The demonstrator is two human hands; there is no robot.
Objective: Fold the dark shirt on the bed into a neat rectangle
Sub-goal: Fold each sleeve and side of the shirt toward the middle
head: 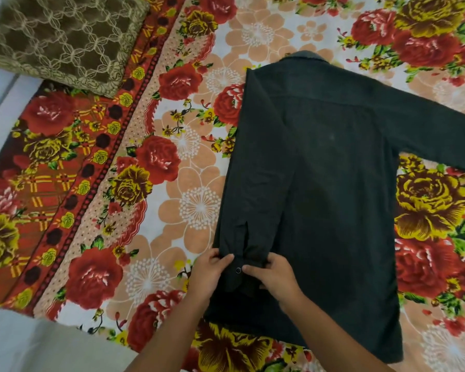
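Observation:
The dark shirt (333,183) lies back-up on the flowered bed sheet (172,162), collar at the far end. Its left side and left sleeve are folded in over the body, the sleeve running down the left edge. The right sleeve stretches out flat to the right, past the frame edge. My left hand (210,272) pinches the outer edge of the folded sleeve's cuff near the shirt's lower left. My right hand (273,277) grips the same cuff from the inner side, fingertips beside a small snap button (238,270).
A brown patterned cushion (62,36) sits at the far left corner of the bed. The bed's left edge and pale floor (24,342) show at the lower left. Flowered sheet lies bare on both sides of the shirt.

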